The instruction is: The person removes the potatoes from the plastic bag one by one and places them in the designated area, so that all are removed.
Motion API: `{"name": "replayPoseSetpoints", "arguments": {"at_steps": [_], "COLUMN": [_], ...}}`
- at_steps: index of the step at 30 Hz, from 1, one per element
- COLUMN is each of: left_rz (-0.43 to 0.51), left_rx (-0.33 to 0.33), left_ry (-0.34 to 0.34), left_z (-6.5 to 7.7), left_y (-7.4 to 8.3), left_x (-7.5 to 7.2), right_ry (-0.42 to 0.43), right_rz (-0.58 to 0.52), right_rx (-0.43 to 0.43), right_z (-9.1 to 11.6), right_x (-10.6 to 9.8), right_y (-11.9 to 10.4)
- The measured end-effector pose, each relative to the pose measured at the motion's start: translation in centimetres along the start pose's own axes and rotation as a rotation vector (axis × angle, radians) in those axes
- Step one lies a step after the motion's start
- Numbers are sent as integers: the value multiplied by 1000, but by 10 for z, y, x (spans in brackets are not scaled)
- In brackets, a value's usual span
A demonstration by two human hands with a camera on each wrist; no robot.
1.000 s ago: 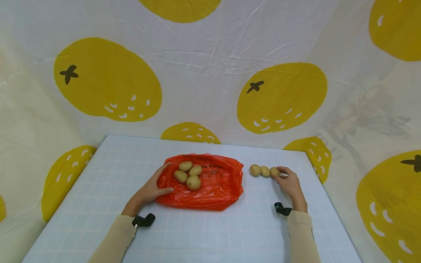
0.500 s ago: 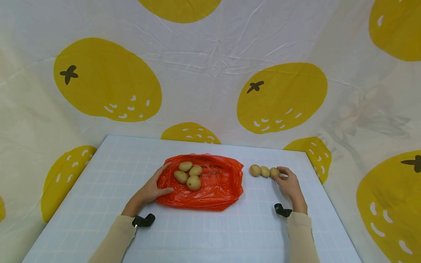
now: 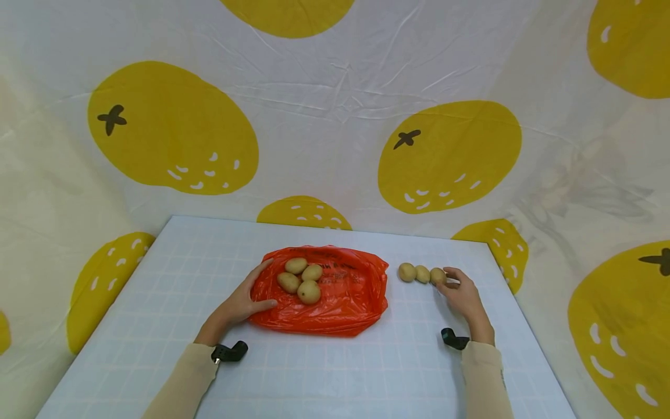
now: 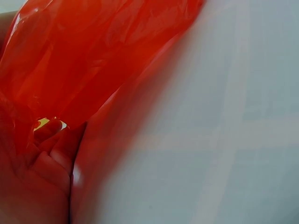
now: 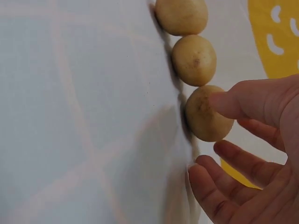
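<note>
A red plastic bag [image 3: 340, 308] lies spread out on the table, several potatoes [image 3: 309, 292] grouped on its left part. My left hand [image 3: 242, 299] holds the bag's left end, its thumb along the front and its fingers round the far side. Red film [image 4: 103, 56] covers much of the left wrist view, and the curled fingers [image 4: 53, 161] show beside it. To the right of the bag, three potatoes form a touching row: left [image 3: 407, 272], middle [image 3: 423, 274] and right [image 3: 438, 276]. My right hand [image 3: 463, 294] pinches the rightmost potato, thumb on its near side.
The table [image 3: 335, 378] has a pale checked cover. Behind it and at both sides hangs a white cloth [image 3: 314, 139] printed with large yellow fruit. A dark wrist device [image 3: 230, 352] sits on the left wrist, and a similar device [image 3: 454, 338] on the right.
My right wrist has shifted slightly to the right, its fingers still at the rightmost potato. The left hand, the bag and the potatoes look the same.
</note>
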State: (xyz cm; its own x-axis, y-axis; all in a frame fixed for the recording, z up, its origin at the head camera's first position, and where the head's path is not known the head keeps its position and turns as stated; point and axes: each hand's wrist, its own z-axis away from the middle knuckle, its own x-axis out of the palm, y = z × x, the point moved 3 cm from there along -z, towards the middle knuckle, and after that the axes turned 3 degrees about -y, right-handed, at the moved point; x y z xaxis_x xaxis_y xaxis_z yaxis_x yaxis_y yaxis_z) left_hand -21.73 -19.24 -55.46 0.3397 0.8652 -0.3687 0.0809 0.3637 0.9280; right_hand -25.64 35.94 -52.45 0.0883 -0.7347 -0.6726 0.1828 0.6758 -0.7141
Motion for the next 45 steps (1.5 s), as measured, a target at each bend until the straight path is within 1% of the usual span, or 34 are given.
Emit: {"name": "replayPoseSetpoints", "arguments": {"at_steps": [6, 12, 16, 21, 27, 34, 37, 45], "left_rz": [0, 9, 8, -4, -2, 6, -1, 16], "left_rx": [-7, 4, 4, 0, -2, -17, -18, -20], "left_ry": [1, -2, -2, -1, -6, -10, -9, -13], "left_z": [0, 0, -1, -1, -2, -2, -2, -2], "left_y": [1, 0, -1, -2, -3, -2, -2, -2], "left_x": [0, 0, 0, 0, 0, 1, 0, 0], "right_ry": [-14, -24, -17, -22, -36, -56, -65, -87], "right_rz": [83, 153, 186, 217, 246, 256, 250, 248], "right_rx": [-52, -94, -142, -212, -262, -286, -306, -315], "right_z": [9, 18, 23, 30, 37, 44, 47, 53], "right_x": [-9, -21, -26, -28, -26, -19, -15, 1], "right_y": [-6, -15, -21, -36, -55, -72, -79, -94]}}
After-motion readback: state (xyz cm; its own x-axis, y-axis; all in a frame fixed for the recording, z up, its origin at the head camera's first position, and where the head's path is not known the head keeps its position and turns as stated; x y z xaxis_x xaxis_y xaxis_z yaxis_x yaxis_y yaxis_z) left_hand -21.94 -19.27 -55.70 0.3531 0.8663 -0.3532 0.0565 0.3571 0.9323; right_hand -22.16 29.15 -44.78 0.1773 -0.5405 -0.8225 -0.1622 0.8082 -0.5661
